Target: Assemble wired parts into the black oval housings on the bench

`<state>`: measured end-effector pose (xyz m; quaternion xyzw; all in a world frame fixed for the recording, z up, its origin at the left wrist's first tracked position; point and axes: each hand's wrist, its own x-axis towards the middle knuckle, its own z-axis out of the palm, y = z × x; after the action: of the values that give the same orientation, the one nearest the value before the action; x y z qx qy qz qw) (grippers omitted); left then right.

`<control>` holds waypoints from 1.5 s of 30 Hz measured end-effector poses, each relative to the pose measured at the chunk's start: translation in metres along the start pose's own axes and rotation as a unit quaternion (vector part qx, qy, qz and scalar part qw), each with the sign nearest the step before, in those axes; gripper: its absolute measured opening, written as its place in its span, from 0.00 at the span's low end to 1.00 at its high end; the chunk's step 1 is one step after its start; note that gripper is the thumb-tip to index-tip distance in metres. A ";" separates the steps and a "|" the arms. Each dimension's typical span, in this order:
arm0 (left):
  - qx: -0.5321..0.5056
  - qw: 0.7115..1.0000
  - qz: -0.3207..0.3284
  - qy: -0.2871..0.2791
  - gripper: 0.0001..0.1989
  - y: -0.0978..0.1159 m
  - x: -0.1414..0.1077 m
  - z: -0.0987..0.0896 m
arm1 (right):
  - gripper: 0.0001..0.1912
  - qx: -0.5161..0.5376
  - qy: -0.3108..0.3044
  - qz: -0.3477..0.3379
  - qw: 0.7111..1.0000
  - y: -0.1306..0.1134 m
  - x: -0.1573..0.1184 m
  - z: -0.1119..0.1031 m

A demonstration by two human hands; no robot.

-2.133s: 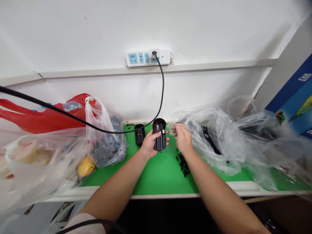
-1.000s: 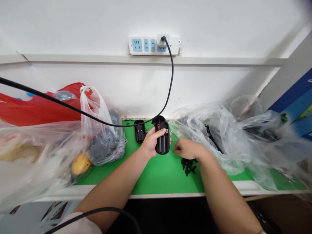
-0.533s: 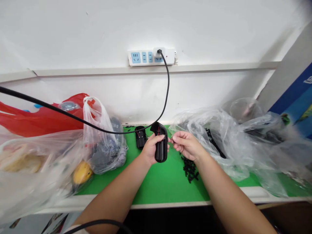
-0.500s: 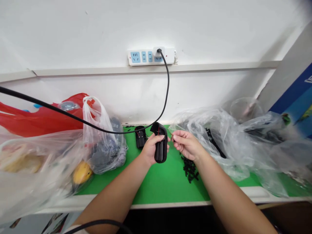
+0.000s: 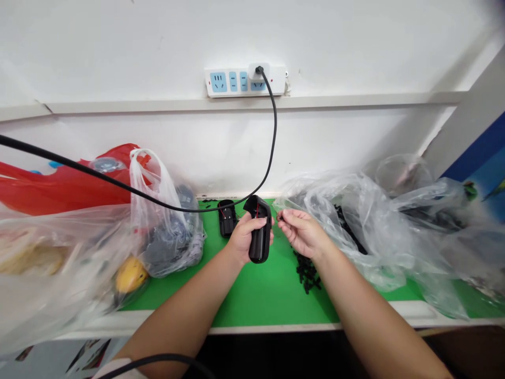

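Note:
My left hand grips a glossy black plastic housing, hollow side up, with its thumb over the near edge and a thin red wire showing inside. Just to the right, my right hand is closed in a pinch, thumb against forefinger; what sits between the fingertips is too small to name. Behind the left hand lies a second black housing with red wire in it, flat on the green mat. Below the right hand is a heap of small black plastic parts.
A black cable hangs from the wall power strip and crosses in front. Clear plastic bags of black parts lie at right. A white plastic bag, a red bag and a yellow object are at left.
The view has shifted slightly. Both hands keep nearly the same place and grip, the housing still in the left one; the right fingertips have turned a little.

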<state>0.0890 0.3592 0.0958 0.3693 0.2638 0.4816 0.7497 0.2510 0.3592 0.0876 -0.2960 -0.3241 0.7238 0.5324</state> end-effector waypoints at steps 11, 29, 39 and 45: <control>-0.008 1.000 0.008 -0.018 0.17 0.000 0.000 -0.002 | 0.12 0.031 -0.011 0.011 0.999 -0.002 -0.003 0.004; 0.047 0.994 0.017 0.095 0.20 -0.006 0.003 -0.002 | 0.15 -0.031 0.024 -0.015 0.999 0.002 -0.003 0.004; 0.052 0.991 0.042 0.117 0.19 -0.005 0.005 0.002 | 0.07 -0.455 0.092 -0.396 0.792 0.012 0.000 0.004; 0.049 0.990 0.058 0.115 0.19 -0.005 0.005 0.002 | 0.07 -0.474 0.052 -0.389 0.788 0.014 -0.001 0.003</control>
<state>0.0948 0.3621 0.0929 0.3625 0.3495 0.5501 0.6663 0.2412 0.3550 0.0786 -0.3971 -0.6859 0.1943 0.5781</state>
